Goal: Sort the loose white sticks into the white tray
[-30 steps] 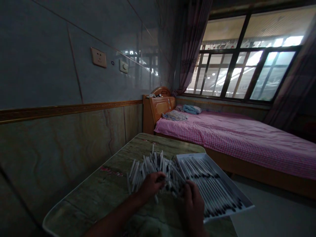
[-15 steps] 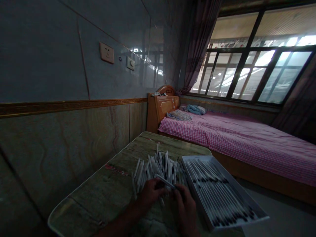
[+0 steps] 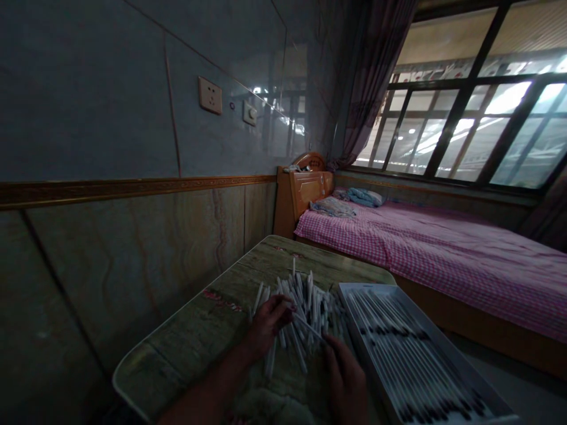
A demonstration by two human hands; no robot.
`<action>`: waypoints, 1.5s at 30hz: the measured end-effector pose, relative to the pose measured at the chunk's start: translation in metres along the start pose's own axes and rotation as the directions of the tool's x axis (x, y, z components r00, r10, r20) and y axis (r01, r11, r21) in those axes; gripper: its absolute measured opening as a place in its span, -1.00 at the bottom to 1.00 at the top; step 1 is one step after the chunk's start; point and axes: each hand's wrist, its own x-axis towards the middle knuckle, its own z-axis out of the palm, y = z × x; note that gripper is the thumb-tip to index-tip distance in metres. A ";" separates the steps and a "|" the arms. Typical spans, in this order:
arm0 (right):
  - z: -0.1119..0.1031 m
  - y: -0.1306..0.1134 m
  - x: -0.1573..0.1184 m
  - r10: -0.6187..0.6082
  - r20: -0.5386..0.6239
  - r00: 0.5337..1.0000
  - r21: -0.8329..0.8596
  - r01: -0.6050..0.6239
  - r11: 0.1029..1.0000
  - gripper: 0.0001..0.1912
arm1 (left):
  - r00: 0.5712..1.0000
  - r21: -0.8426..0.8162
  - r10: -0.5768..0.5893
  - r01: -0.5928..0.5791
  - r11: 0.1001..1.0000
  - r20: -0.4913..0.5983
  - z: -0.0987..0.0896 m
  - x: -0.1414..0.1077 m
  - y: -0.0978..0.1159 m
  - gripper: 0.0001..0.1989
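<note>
A loose heap of slender white pen-like sticks [image 3: 310,310] lies on the marble-patterned tabletop [image 3: 186,348]. My left hand [image 3: 268,326] rests at the heap's near edge. My right hand [image 3: 346,381] is at the right of the heap, close to the tray. One white stick [image 3: 308,327] lies slantwise between the fingertips of both hands, and both seem to pinch it. To the right, a white tray [image 3: 376,289] holds many sticks laid side by side, with dark marks across them. Its near end runs out of the picture.
A bed with a pink gingham sheet [image 3: 443,254] stands beyond the table's far right edge, with a wooden headboard [image 3: 305,195]. A tiled wall with a socket [image 3: 209,95] runs along the left. A curtained window [image 3: 460,118] is at the back right.
The room and tray have slid right in the picture as the view swung. The single stick stays between my hands, and several sticks have spread toward the near side of the heap.
</note>
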 end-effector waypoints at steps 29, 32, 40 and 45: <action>-0.002 0.006 -0.001 -0.085 0.061 0.995 -0.110 0.091 0.990 -0.63 | 0.996 0.179 0.028 -0.042 0.983 0.084 0.008 -0.012 -0.002 -0.61; 0.002 0.003 -0.002 0.120 0.093 0.988 -0.027 -0.118 0.993 -0.57 | 0.991 0.187 0.037 -0.060 0.981 0.127 0.007 -0.012 -0.002 -0.64; 0.009 -0.023 -0.002 0.282 0.318 0.905 0.198 -0.354 0.914 -0.53 | 0.989 0.208 0.046 -0.075 0.975 0.140 0.007 -0.010 -0.003 -0.57; -0.027 -0.029 0.021 0.257 0.259 0.931 0.038 -0.276 0.960 -0.59 | 0.981 0.158 0.164 -0.179 0.971 0.106 0.005 -0.010 0.000 -0.39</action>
